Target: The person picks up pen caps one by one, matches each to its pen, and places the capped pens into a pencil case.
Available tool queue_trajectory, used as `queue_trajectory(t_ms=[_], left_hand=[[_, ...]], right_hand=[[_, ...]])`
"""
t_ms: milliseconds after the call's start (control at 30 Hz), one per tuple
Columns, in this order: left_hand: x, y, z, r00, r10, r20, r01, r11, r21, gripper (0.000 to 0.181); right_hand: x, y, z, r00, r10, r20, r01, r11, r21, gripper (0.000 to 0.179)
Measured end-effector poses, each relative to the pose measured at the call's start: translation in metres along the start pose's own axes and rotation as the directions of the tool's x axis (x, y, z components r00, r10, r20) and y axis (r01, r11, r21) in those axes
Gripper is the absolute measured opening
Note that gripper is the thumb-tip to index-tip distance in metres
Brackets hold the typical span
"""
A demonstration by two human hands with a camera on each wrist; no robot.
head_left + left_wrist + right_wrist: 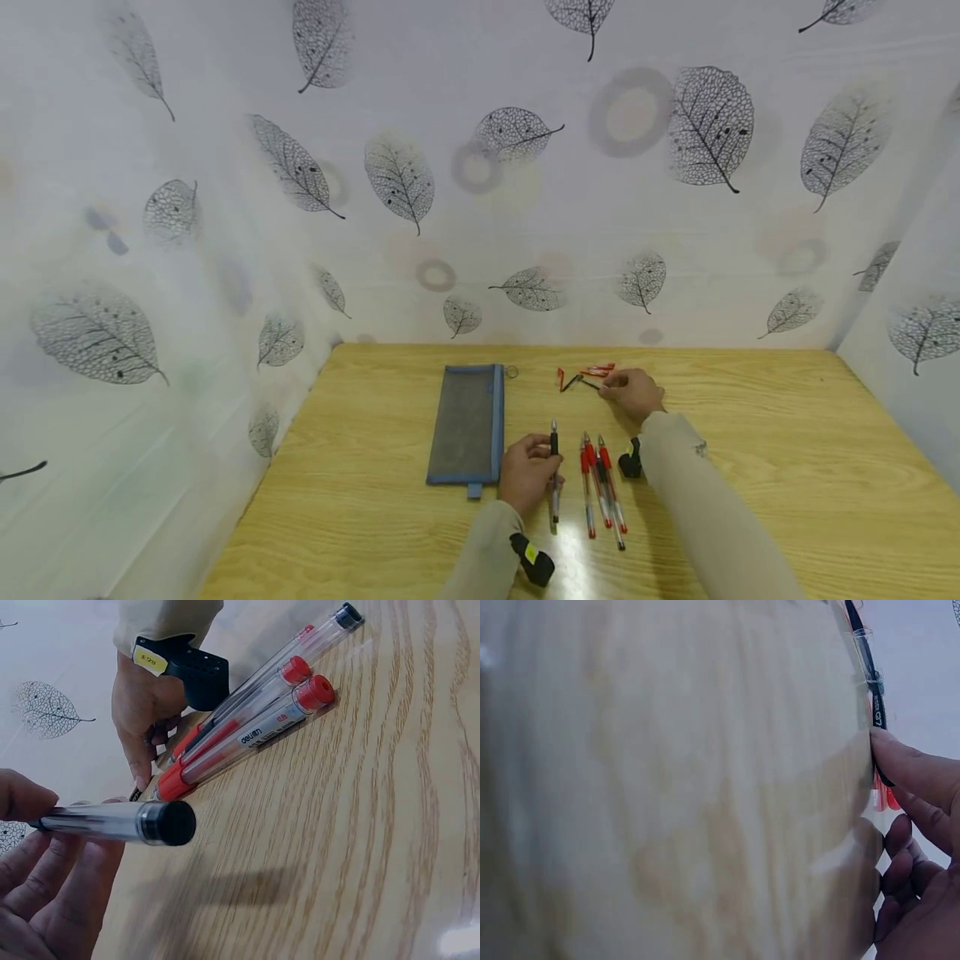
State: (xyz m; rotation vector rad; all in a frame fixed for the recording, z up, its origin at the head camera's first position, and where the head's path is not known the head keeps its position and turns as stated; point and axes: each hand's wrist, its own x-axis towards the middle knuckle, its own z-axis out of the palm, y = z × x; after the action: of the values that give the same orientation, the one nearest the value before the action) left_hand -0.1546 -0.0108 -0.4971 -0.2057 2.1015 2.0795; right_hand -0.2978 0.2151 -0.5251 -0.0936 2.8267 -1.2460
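Note:
My left hand (527,471) holds a clear-barrelled pen with a black grip (554,442), its bare tip pointing away from me. In the left wrist view the black end of this pen (169,823) faces the camera, above the table. Farther forward, my right hand (633,393) pinches a black pen cap (878,712) between thumb and forefinger, close over the tabletop. Another black cap (572,382) and a red cap (560,380) lie just left of it, and more red caps (600,370) are behind it.
Several uncapped pens, mostly red (587,487), lie side by side between the arms. A grey mesh pouch (465,429) with blue edging lies flat left of the left hand. Leaf-patterned cloth (525,208) hangs along the far edge of the wooden table (787,467).

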Motion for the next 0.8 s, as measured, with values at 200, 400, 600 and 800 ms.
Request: queue_trajectory(t_ms=[200,400,600,800], left_hand=[[-0.004,0.002,-0.002,1.0,0.011,0.024,-0.011,1.0,-0.016,0.032],[-0.005,0.002,-0.006,0.997,0.04,0.064,-0.037,0.999,-0.036,0.035],[-0.008,0.0,-0.009,0.995,0.059,0.078,-0.057,0.998,-0.02,0.034],[-0.012,0.001,-0.01,0.994,0.057,0.089,-0.055,0.998,-0.027,0.033]], right_hand=[[-0.005,-0.001,-0.005,1.0,0.023,0.02,-0.023,0.999,0.022,0.02],[-0.008,0.007,-0.01,1.0,0.0,-0.029,0.003,0.993,0.119,0.022],[-0.015,0.009,-0.012,0.997,-0.031,-0.069,0.044,0.981,0.19,0.022],[-0.03,0.0,-0.014,0.997,-0.06,-0.042,0.07,0.954,0.291,0.032]])
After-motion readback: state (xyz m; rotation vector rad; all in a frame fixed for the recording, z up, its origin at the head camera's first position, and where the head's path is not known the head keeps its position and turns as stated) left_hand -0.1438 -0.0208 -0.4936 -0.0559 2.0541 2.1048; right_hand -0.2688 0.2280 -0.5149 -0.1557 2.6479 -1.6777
